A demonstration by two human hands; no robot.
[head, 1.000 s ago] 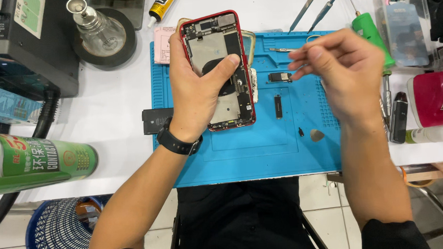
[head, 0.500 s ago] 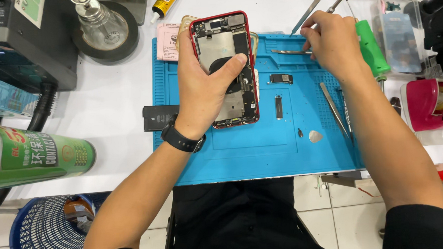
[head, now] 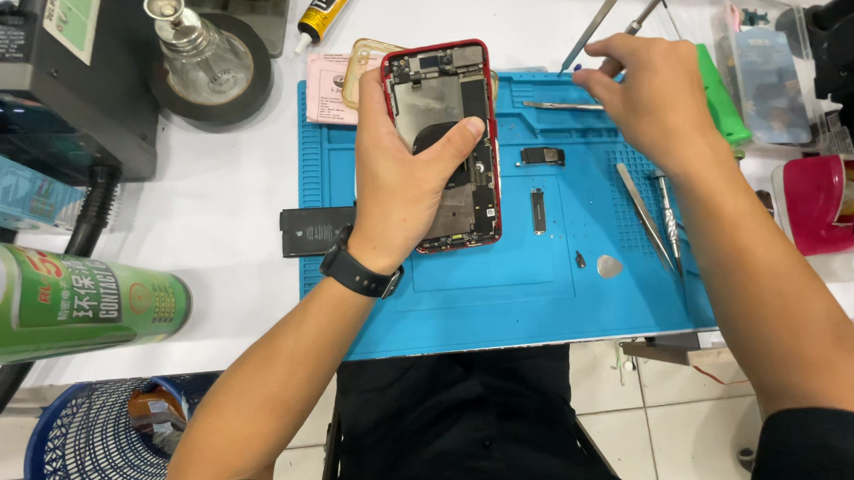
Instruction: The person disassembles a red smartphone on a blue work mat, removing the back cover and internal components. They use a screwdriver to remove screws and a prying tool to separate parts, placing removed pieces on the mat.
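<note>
Red-framed opened phone (head: pixel 447 143), internals exposed, is gripped over the blue mat (head: pixel 468 305) by left hand (head: pixel 401 188); right hand (head: pixel 656 100) fingers pinched at mat's top edge, contents indiscernible.

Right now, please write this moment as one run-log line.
left hand: holds opened red phone | right hand: at blue mat top edge

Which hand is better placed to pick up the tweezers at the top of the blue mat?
The right hand, probably. It hovers over the mat's top edge with fingertips right beside the tweezers, and looks empty. The left hand is busy gripping the opened red phone.
</note>
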